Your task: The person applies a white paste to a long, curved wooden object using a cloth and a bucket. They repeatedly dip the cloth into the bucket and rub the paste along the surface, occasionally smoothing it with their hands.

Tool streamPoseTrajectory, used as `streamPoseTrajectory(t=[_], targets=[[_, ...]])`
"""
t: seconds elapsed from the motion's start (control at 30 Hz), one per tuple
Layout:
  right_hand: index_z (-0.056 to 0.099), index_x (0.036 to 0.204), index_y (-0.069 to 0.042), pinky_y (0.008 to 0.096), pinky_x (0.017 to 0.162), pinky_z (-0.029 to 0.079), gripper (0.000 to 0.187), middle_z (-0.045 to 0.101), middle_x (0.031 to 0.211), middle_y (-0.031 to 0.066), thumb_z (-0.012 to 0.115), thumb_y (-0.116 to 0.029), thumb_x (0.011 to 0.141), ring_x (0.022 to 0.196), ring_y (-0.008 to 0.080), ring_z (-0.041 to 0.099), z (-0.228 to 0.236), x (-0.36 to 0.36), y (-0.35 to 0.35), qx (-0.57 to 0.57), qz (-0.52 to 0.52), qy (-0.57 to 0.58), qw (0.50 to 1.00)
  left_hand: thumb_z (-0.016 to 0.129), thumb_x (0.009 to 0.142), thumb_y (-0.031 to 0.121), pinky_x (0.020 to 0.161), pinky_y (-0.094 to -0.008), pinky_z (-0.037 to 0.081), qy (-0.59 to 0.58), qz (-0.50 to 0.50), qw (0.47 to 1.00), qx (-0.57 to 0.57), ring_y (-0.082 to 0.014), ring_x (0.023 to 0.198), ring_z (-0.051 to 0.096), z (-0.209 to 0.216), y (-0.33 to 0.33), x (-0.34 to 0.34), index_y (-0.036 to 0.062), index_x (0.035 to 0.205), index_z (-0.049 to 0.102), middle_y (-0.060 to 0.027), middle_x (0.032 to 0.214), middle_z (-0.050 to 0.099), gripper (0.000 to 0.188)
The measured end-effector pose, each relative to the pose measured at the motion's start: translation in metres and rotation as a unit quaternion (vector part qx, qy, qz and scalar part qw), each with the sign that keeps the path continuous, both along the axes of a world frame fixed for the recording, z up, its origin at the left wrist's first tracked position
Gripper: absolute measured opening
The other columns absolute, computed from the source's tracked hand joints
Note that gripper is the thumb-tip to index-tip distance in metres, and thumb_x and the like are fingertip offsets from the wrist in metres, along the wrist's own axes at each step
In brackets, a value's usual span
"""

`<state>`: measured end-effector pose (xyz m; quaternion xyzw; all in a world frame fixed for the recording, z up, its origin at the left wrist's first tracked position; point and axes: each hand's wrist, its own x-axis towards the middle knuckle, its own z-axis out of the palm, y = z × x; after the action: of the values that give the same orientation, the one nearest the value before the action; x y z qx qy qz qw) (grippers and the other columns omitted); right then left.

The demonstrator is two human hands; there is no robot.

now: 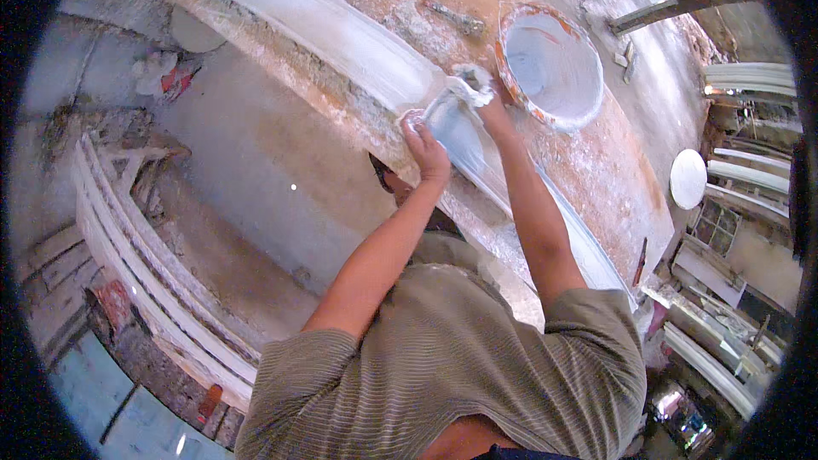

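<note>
A long white moulding strip (332,30), wet and glossy with what looks like plaster, runs diagonally across the work table. My left hand (426,153) is at the strip's near edge, its fingers curled and smeared white. What those fingers hold, if anything, is hidden. On the far side of the strip, my right hand (492,112) grips a ragged white plaster-covered clump (470,89), which hangs over the strip's surface. Between my hands lies a smooth bluish-white stretch of the strip. Just beyond my right hand stands a white bucket (596,85) with an orange-stained rim.
The table top (626,162) is crusted with white residue, and a stick-like tool (453,17) lies on it. Curved white mouldings (153,264) rest at the lower left. A round white disc (688,179) and stacked white lengths (750,77) are on the right.
</note>
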<state>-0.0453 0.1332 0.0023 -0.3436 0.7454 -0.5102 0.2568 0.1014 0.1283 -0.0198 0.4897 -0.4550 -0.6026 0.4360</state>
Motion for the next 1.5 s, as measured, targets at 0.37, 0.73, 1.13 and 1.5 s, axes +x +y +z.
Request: streamPoseTrajectory(t=[0.37, 0.73, 1.13, 1.5], targets=[[0.061, 0.109, -0.002, 0.0252, 0.069, 0.046, 0.032, 0.063, 0.09, 0.0032, 0.067, -0.017, 0.082, 0.078, 0.0106, 0.057, 0.023, -0.005, 0.238, -0.005, -0.056, -0.093, 0.994, 0.034, 0.097, 0.021, 0.106, -0.039, 0.023, -0.028, -0.122, 0.992, 0.022, -0.0333, 0.126, 0.032, 0.003, 0.226, -0.01, -0.0085, 0.13, 0.03, -0.0256, 0.133, 0.034, 0.044], [0.06, 0.11, -0.002, 0.0288, 0.077, 0.048, 0.032, 0.065, 0.095, 0.0048, 0.066, -0.017, 0.082, 0.085, 0.0121, 0.059, 0.025, -0.04, 0.504, 0.027, -0.05, -0.046, 0.997, 0.032, 0.096, 0.014, 0.096, -0.0384, 0.035, -0.004, -0.108, 0.994, -0.012, -0.0304, 0.107, 0.046, 0.013, 0.487, -0.04, -0.0061, 0.118, 0.04, -0.0216, 0.114, 0.046, 0.03], [0.06, 0.113, -0.005, 0.0276, 0.079, 0.047, 0.036, 0.063, 0.104, 0.0035, 0.067, -0.019, 0.081, 0.091, 0.0116, 0.058, 0.014, -0.082, 0.826, 0.051, -0.042, 0.004, 0.998, 0.034, 0.096, 0.012, 0.096, -0.0366, 0.033, -0.026, -0.128, 0.991, -0.011, -0.0272, 0.106, 0.044, 0.01, 0.794, -0.077, -0.0043, 0.115, 0.04, -0.0184, 0.111, 0.045, 0.026], [0.058, 0.115, -0.004, 0.0269, 0.082, 0.046, 0.032, 0.062, 0.106, 0.0051, 0.061, -0.013, 0.084, 0.094, 0.0139, 0.058, 0.035, -0.046, 0.983, 0.005, -0.246, -0.081, 0.966, 0.036, 0.093, 0.013, 0.1, -0.0442, 0.026, -0.052, -0.258, 0.964, 0.028, -0.0382, 0.112, 0.039, 0.01, 0.949, -0.078, -0.0063, 0.12, 0.039, -0.0264, 0.115, 0.043, 0.033]])
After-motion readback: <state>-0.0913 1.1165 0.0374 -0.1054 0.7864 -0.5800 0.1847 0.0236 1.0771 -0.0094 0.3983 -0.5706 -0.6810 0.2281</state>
